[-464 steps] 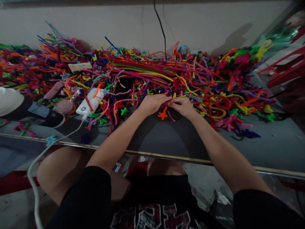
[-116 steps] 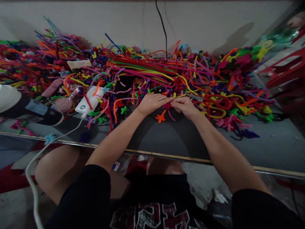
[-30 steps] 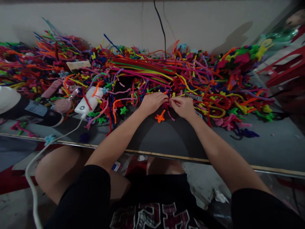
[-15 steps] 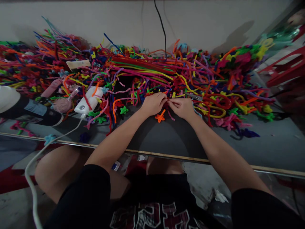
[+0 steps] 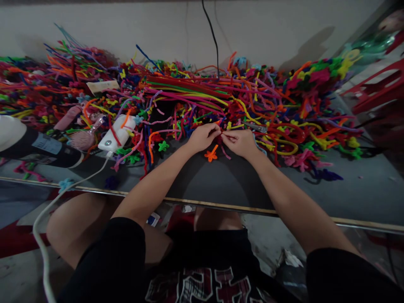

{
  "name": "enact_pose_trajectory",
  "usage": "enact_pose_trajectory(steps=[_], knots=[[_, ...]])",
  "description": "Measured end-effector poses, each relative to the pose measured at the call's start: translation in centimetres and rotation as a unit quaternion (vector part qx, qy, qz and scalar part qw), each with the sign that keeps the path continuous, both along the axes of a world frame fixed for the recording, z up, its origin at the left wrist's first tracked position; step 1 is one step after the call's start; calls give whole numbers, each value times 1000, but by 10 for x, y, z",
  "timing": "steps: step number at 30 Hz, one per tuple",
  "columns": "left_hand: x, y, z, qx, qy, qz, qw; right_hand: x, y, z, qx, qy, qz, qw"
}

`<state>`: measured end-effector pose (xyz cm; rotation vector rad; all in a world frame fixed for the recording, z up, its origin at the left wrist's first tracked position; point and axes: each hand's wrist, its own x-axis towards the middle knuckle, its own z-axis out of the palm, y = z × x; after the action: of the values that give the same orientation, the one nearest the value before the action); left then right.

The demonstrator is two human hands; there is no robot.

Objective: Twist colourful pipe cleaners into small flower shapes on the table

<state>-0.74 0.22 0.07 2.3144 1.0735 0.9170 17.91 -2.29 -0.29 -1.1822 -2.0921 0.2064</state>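
My left hand (image 5: 203, 138) and my right hand (image 5: 239, 142) meet over the dark tabletop, fingertips almost touching. Both are closed in a pinch on a small dark red pipe cleaner (image 5: 220, 134), mostly hidden by the fingers. Just below them lies an orange pipe-cleaner flower (image 5: 211, 155) with a short stem. A pink-purple pipe cleaner (image 5: 226, 152) sticks out beneath the right fingers. Behind the hands, long straight pipe cleaners (image 5: 189, 90) in red, green, pink and yellow lie in a bundle.
Heaps of coloured pipe cleaners (image 5: 34, 97) run along the wall. At left are a white power bank (image 5: 115, 136) with a cable (image 5: 86, 177), a pink hairbrush (image 5: 82, 138) and a dark bottle (image 5: 47, 147). A green flower (image 5: 163, 146) lies left of my hands. A black cord (image 5: 212, 29) hangs behind.
My hands stay in nearly the same place, still pinched together; the left fingers have shifted very slightly. The whole view has moved a little.
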Motion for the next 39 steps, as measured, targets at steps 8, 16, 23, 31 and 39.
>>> enact_pose_trajectory(steps=[8,16,23,31,39], knots=[[-2,4,-4,-9,-11,-7,1000,-1,0,2,-1,-21,-9,1000],[-1,0,2,-28,-22,5,999,0,0,-1,1,-27,-14,1000],[-1,-2,5,-36,-11,15,999,0,1,-2,-6,-16,-7,1000],[-2,0,2,-15,7,15,1000,0,1,-3,2,-31,0,1000],[-2,0,3,-15,16,17,1000,1,1,-3,26,-49,8,998]])
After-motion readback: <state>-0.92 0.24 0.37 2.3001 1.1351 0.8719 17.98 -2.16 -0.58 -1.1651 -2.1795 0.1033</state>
